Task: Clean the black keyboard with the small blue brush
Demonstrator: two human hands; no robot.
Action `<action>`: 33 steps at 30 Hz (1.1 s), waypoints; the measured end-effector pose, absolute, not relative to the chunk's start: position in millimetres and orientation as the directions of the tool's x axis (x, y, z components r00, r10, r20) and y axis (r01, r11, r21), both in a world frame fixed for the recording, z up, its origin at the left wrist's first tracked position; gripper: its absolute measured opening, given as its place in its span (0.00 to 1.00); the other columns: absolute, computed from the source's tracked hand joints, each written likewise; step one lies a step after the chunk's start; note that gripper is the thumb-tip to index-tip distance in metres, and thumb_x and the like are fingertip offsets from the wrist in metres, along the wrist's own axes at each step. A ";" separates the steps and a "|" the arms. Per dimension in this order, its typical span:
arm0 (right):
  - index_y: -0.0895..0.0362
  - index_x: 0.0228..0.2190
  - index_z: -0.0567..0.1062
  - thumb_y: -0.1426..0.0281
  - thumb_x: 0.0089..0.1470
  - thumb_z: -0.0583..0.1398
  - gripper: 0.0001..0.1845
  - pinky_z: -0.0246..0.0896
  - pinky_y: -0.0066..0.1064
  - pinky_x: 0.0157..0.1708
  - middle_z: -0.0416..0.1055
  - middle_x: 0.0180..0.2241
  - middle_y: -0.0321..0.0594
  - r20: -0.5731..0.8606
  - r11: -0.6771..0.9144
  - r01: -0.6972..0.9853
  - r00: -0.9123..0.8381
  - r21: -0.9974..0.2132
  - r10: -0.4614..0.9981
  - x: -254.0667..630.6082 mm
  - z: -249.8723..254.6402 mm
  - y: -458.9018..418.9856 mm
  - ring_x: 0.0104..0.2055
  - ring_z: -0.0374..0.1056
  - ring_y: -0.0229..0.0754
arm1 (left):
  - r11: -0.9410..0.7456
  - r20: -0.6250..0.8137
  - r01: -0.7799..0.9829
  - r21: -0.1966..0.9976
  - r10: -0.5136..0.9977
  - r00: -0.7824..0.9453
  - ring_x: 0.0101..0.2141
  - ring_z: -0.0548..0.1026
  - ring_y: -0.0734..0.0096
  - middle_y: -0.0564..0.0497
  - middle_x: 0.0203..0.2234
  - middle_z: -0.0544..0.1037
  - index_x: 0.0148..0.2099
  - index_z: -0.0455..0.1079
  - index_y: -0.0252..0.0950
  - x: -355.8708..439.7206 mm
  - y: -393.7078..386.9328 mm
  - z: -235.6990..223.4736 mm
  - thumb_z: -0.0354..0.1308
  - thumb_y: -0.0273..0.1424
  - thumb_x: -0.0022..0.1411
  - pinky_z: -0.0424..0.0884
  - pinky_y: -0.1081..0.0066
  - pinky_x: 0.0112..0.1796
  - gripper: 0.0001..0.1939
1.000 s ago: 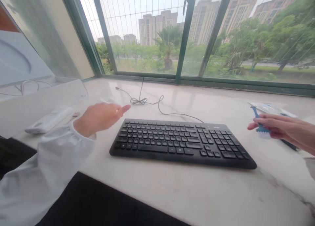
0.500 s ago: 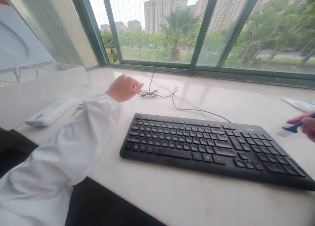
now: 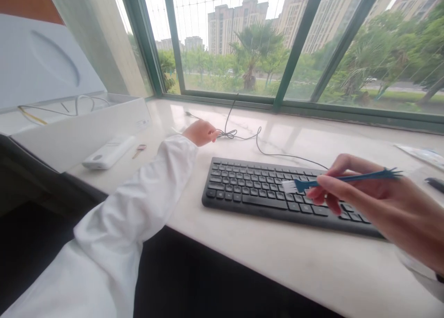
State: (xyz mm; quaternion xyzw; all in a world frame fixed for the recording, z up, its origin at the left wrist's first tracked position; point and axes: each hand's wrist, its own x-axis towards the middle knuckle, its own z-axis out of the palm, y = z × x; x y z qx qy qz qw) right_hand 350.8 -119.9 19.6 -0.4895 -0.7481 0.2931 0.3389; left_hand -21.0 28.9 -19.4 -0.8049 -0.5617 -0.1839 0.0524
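A black keyboard [image 3: 249, 209] lies on the pale countertop, its thin cable [image 3: 294, 157] running back to a tied bundle of loops. At that bundle my left hand [image 3: 201, 132] is closed, its curled fingers against the loops; part of the grip is hidden. My right hand [image 3: 367, 193] pinches a small blue brush [image 3: 333, 180] between thumb and fingers. The brush's white bristles point left above the keys, while darker bristles show at its other end. Whether the white bristles touch the keys I cannot tell. My right hand covers the keyboard's right part.
On the left stands an open white box [image 3: 86, 128] with cords inside. In front of it lie a white oblong device [image 3: 109, 152] and a key [image 3: 139, 150]. A flat packet [image 3: 423, 155] and a dark object [image 3: 435, 185] lie at right. Behind is a green-framed window [image 3: 229, 99].
My right hand has come in from the right edge with the brush, which is now over the keys. My left hand remains at the cable bundle. The view has shifted left.
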 end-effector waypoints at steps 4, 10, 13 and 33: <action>0.54 0.29 0.72 0.52 0.54 0.62 0.17 0.54 0.26 0.18 0.74 0.23 0.38 0.114 0.370 0.400 -0.534 -0.839 0.838 283.2 37.1 -137.2 0.22 0.65 0.37 | -0.349 0.361 0.927 0.135 0.889 0.282 0.24 0.71 0.69 0.51 0.16 0.74 0.23 0.77 0.38 -25.7 29.1 -21.4 0.49 0.40 0.66 0.63 0.68 0.32 0.24; 0.55 0.27 0.65 0.67 0.57 0.58 0.09 0.60 0.25 0.23 0.77 0.26 0.36 0.094 0.330 0.347 -0.551 -0.878 0.829 223.0 26.9 -128.4 0.25 0.69 0.36 | -0.356 0.376 0.926 0.129 0.881 0.286 0.24 0.70 0.69 0.51 0.16 0.74 0.23 0.78 0.38 -24.8 29.1 -22.8 0.50 0.40 0.65 0.63 0.68 0.32 0.23; 0.54 0.26 0.64 0.70 0.56 0.58 0.08 0.62 0.25 0.23 0.78 0.26 0.36 0.062 0.285 0.340 -0.538 -0.896 0.840 206.8 16.5 -128.6 0.25 0.71 0.36 | -0.360 0.383 0.925 0.126 0.877 0.289 0.24 0.70 0.68 0.51 0.16 0.74 0.24 0.78 0.38 -23.0 28.4 -22.5 0.50 0.40 0.65 0.64 0.68 0.32 0.23; 0.52 0.27 0.64 0.67 0.57 0.56 0.07 0.60 0.26 0.22 0.77 0.26 0.34 -0.008 0.241 0.460 -0.476 -0.854 0.879 239.5 -17.4 -125.7 0.25 0.69 0.37 | -0.350 0.366 0.924 0.150 0.888 0.277 0.22 0.68 0.70 0.51 0.14 0.71 0.23 0.78 0.38 -23.0 28.8 -25.2 0.50 0.40 0.64 0.62 0.70 0.29 0.23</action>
